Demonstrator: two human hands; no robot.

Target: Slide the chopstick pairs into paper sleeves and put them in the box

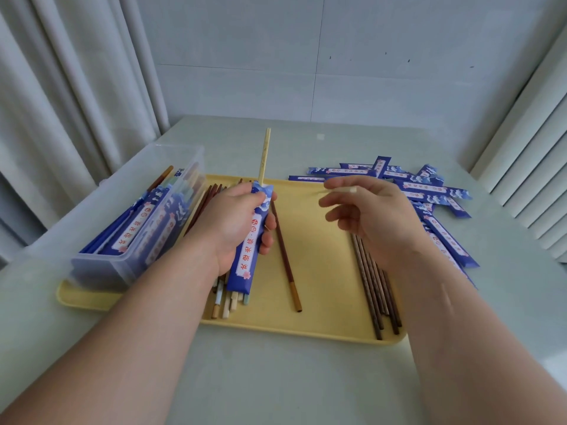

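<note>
My left hand [233, 216] grips a blue paper sleeve [250, 250] over the yellow tray [322, 246]. A pale chopstick pair [264, 154] stands in the sleeve, with its long upper part sticking out of the top. My right hand [377, 216] hovers to the right of the sleeve, blurred, fingers loosely bent and holding nothing I can see. The clear plastic box [101, 271] sits on the tray's left end and holds several sleeved pairs. A pile of empty blue sleeves [429, 191] lies on the table to the right of the tray.
A single reddish chopstick [285, 259] lies mid-tray. Several dark chopsticks [372, 289] lie at the tray's right end, and light-tipped ones [222, 305] under my left wrist. Curtains hang on the left, and blinds on the right.
</note>
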